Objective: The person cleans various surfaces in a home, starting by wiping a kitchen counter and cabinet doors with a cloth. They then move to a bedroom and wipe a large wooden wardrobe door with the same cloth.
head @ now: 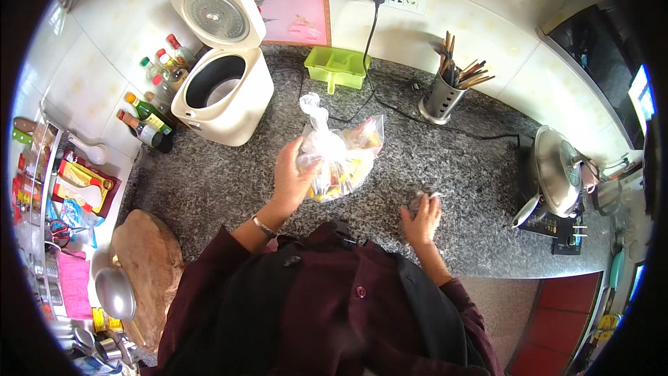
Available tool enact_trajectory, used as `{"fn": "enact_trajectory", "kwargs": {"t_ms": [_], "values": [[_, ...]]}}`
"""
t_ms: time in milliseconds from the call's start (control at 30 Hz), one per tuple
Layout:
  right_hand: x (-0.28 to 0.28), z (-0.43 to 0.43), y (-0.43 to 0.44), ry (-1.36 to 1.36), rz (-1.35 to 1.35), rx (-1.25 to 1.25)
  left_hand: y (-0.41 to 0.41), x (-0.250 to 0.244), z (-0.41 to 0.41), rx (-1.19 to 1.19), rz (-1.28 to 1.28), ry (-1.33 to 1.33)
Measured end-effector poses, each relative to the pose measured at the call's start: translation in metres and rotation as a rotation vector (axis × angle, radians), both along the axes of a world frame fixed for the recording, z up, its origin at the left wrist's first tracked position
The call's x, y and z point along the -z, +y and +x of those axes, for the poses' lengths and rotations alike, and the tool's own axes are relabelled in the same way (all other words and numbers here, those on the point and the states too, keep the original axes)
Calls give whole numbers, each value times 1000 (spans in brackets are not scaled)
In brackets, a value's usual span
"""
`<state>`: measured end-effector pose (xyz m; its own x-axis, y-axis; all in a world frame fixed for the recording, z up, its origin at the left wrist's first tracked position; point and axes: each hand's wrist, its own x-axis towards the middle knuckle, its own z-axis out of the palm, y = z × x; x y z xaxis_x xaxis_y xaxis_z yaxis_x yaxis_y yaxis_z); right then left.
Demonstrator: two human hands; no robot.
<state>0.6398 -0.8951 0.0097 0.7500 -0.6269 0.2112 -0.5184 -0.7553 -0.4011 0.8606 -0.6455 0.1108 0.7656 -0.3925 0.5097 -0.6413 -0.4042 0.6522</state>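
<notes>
My left hand (292,175), with a metal band at the wrist, grips a knotted see-through plastic bag (339,159) by its left side. Yellow and reddish packets or pieces show through the plastic. The bag's twisted top points towards the wall. To the right, my right hand (425,219) lies over a small crumpled greyish cloth (417,201) on the speckled stone countertop (365,219). Fingers hide much of the cloth, and blur leaves its material uncertain.
A rice cooker (224,99) with raised lid stands back left beside several bottles (148,115). Behind the bag sits a green divided tray (336,68). A black cord (449,128) runs past a chopstick holder (442,96) towards a lidded pan (558,172). A wooden board (151,250) is at left.
</notes>
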Motion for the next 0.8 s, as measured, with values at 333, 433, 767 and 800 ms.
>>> {"fn": "enact_trajectory", "kwargs": {"t_ms": [333,433,767,800], "values": [[-17,-4,36,10,-84,-540,-48,-18,5,-44,269,275],[-17,-9,11,36,-189,-347,-30,14,5,-70,110,429],[-4,56,18,92,-148,-522,65,10,-103,-100,-534,682],[-12,61,35,6,-124,-665,77,-1,-118,-142,-611,761]]}}
